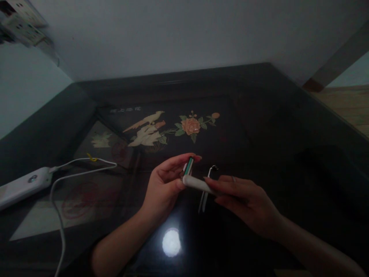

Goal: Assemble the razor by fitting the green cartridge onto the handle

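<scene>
My left hand (pixel 163 182) is closed round a small flat slab (pixel 188 166) with a green and white edge, held upright between thumb and fingertips. In my right hand (pixel 245 192), thumb and fingers pinch a slim white bar with a rounded end (pixel 198 183). That end meets the bottom of the slab by my left thumb; whether the two are joined I cannot tell. Just behind and below the bar, a thin silvery item (pixel 204 202) shows in part, too dim to name. Both hands are above the dark glossy table (pixel 259 127).
On the left lies a white power bank-like device (pixel 27 186) with a white cable (pixel 59 215) looping towards me. A yellow tie (pixel 92 157) is on the cable. Power sockets (pixel 25 27) are at the upper left. A wall (pixel 173 34) stands behind the table.
</scene>
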Demonstrator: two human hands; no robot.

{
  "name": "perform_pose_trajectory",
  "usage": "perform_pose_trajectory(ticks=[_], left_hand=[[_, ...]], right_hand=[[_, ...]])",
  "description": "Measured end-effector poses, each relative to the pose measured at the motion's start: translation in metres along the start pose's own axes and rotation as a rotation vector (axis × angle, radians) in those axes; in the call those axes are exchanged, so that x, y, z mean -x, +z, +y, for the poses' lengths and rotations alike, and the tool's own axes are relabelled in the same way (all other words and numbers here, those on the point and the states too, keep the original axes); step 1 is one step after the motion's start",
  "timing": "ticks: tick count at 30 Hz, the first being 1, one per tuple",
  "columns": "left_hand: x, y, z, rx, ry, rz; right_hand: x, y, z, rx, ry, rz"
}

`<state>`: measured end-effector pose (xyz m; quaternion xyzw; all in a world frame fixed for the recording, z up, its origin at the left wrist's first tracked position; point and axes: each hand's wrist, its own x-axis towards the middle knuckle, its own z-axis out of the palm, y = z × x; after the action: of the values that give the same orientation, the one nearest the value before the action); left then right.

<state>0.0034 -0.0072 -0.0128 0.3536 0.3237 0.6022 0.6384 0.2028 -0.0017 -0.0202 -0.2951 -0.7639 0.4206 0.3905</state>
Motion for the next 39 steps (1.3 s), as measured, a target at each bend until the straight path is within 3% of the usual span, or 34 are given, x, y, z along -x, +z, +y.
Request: perform_pose_trajectory(ticks=[6,11,15,17,22,26,31,36,39], left_hand=[[0.0007,0.0020,0.0011,-0.006,-0.016,0.020],[0.0012,0.0024,0.0018,0.005,0.007,-0.014],[0.0010,0.0033,0.0020,0.000,0.006,0.007],[0.0007,0.0038,0.0024,-0.007,0.008,0.028],[0.0009,0.0038,0.0038,-0.015,0.016,0.025],[0.0017,0.0042,0.0042,-0.008,0.011,-0.001],[0.0031,0.0033,0.0045,-0.001,0.022,-0.021],[0.0046,0.0028,0.0044,-0.013,0.010,-0.018],[0.0039,0.0034,0.0042,-0.039,0.025,-0.009]], right_hand=[[-0.0026,-0.0020,-0.0028,0.055,0.165,0.091],[-0.0039,-0.0010,-0.0060,0.026,0.150,-0.086],[-0.0029,-0.0004,-0.0026,0.073,0.199,0.027],[-0.0025,-0.0008,-0.0019,0.100,0.182,0.048],[-0.0034,-0.0018,-0.0041,0.042,0.061,-0.093],[-0.0043,-0.0022,-0.0037,0.118,0.122,0.017],[-0.0022,-0.0013,-0.0020,0.088,0.014,-0.093],[-0.0022,-0.0012,-0.0008,0.104,0.103,0.039],[-0.0023,-0.0015,-0.0005,0.054,0.051,-0.063]])
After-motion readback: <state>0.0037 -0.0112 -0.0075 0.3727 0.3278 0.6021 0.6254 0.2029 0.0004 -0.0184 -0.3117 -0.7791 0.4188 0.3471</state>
